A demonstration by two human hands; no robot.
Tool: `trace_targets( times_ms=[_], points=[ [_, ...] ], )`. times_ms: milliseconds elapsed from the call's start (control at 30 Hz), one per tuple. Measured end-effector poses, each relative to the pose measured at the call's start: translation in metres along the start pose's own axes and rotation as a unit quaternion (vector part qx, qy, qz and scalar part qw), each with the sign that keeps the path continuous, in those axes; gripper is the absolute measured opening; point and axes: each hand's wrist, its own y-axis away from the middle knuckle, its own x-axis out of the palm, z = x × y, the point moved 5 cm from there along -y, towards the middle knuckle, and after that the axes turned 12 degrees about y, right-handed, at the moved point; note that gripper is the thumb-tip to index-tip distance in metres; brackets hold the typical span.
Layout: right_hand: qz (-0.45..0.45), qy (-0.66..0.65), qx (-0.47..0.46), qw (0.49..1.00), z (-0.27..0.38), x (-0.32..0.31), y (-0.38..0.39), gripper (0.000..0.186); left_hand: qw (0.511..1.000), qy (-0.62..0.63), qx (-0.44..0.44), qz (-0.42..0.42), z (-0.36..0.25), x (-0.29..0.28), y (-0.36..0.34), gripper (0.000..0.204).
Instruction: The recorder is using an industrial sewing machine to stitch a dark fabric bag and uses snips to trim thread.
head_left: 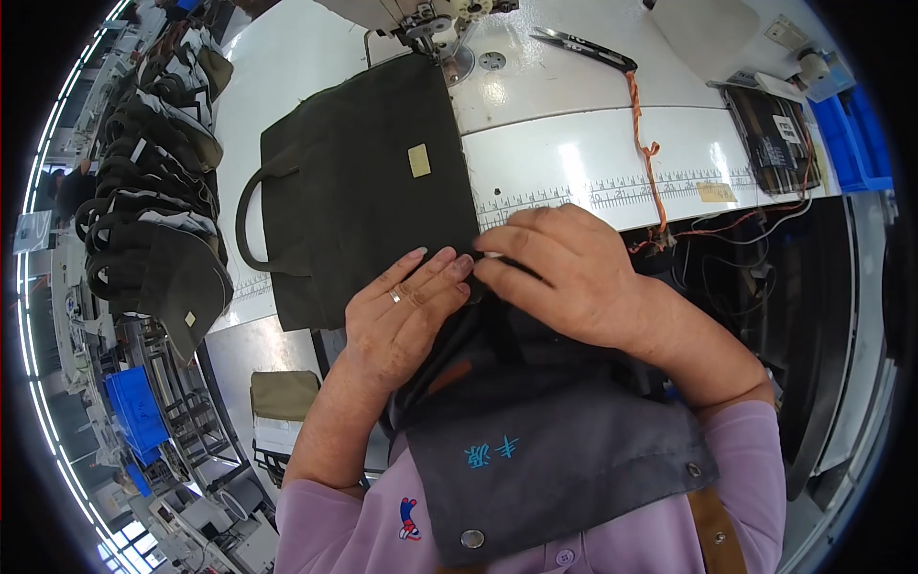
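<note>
Fingers of the left hand (397, 320) lie long and close together on the lower right part of a dark cloth bag (368, 196), just below the centre of the frame; the thumb is hard to make out, so whether they pinch the cloth or only press it I cannot tell. Just to the right, the right hand (569, 273) is bent, thumb and forefinger brought near each other at the bag's lower right edge, but the tips hide what, if anything, sits between them.

The bag should be light and soft yet fairly firm, since it lies flat with few wrinkles; it looks matt, so probably not slippery, and hardly fragile. A spread palm on the body would steady it, a pinch on the edge would guide it, and the handle (251, 220) at the left should suit lifting.

It spreads from the hands up to the upper middle of the frame, slightly tilted, an almost black olive. The handle bows out from its left side, both ends running onto the cloth. A small pale yellow label (420, 161) sits right of its middle. Its far edge reaches the sewing machine (426, 21) at the top, on a white table (535, 158).
</note>
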Motion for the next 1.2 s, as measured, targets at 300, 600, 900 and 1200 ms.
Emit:
trace_targets(
  times_ms=[300, 600, 900, 1200],
  points=[
    [0.069, -0.005, -0.125, 0.99, 0.003, 0.001, 0.001, 0.018, 0.99, 0.049, -0.039, 0.126, 0.0, -0.029, -0.041, 0.023],
    [0.02, -0.013, -0.122, 0.992, 0.001, -0.002, -0.011, 0.012, 0.99, -0.031, -0.073, 0.114, 0.061, -0.013, -0.077, 0.051],
    [0.054, -0.025, -0.107, 0.992, -0.028, 0.008, -0.031, 0.011, 0.993, -0.042, -0.055, 0.098, 0.086, -0.013, -0.091, 0.047],
    [0.068, -0.026, -0.099, 0.992, -0.06, 0.027, -0.055, 0.014, 0.994, -0.078, -0.034, 0.066, 0.119, -0.019, -0.114, 0.04]
  ],
)
